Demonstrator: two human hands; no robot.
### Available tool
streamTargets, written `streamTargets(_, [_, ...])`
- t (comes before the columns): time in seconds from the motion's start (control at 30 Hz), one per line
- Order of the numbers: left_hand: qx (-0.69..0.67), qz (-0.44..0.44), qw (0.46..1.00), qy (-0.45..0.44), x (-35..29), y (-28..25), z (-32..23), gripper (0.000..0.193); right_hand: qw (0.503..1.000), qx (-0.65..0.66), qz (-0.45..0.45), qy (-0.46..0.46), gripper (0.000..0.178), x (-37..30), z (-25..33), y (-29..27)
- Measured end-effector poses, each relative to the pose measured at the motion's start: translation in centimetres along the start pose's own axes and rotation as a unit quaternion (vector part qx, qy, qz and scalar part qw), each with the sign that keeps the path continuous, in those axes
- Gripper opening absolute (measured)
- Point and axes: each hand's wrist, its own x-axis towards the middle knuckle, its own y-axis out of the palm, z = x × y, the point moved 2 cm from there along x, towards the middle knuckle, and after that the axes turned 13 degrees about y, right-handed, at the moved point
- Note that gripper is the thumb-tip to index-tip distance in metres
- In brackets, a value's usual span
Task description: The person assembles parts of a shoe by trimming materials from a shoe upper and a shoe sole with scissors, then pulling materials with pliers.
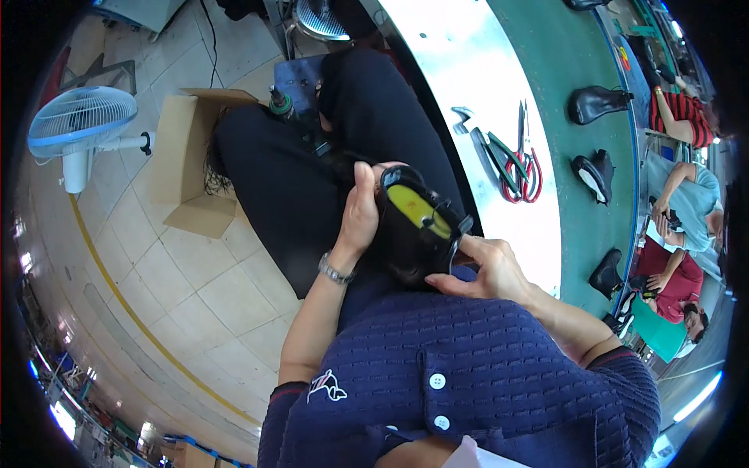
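Over my lap I hold a black shoe [396, 253] with its opening facing up, and a yellow-green insole [417, 209] shows inside it. My left hand [361, 209] is closed on the shoe's left side, thumb upright and the other fingers partly hidden behind it. On the right, my right hand [490, 269] grips the shoe's edge, with the thumb low against the black upper and the fingers at the rim of the opening. Beyond the shoe, between my knees, stands a tool with a green ring [281, 104]; its lower part is hard to make out.
Red-handled scissors [524, 168] and a hammer [477, 129] lie on the white bench top [460, 47] to my right. Past it, a green conveyor belt [538, 62] carries several black shoes [599, 104]. A cardboard box [195, 156] and a fan [82, 129] stand left. Co-workers sit opposite.
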Motion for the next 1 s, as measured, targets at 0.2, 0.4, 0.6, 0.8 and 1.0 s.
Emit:
streamTargets(0.2, [0.029, 0.022, 0.999, 0.017, 0.5, 2.7, -3.4, 0.083, 0.996, 0.047, -0.024, -0.067, 0.080, -0.5, -1.2, 0.9])
streamTargets(0.4, [-0.003, 0.023, 0.990, 0.140, 3.3, 3.9, -6.3, 0.075, 0.986, -0.022, -0.103, -0.126, 0.097, 0.0, -1.2, 0.9])
streamTargets(0.6, [0.085, 0.025, 0.982, 0.167, 5.4, 4.9, -7.9, 0.071, 0.980, 0.130, -0.136, -0.069, 0.081, 1.7, 0.3, -0.3])
streamTargets(0.8, [0.376, 0.091, 0.868, 0.311, 6.1, 4.2, -16.0, 0.050, 0.871, 0.486, -0.016, -0.067, 0.042, 3.8, -4.0, -4.4])
streamTargets(1.0, [0.016, 0.042, 0.913, 0.406, 0.8, -1.4, -19.2, 0.054, 0.663, 0.679, 0.203, -0.241, 0.066, 9.4, -8.7, -5.7])
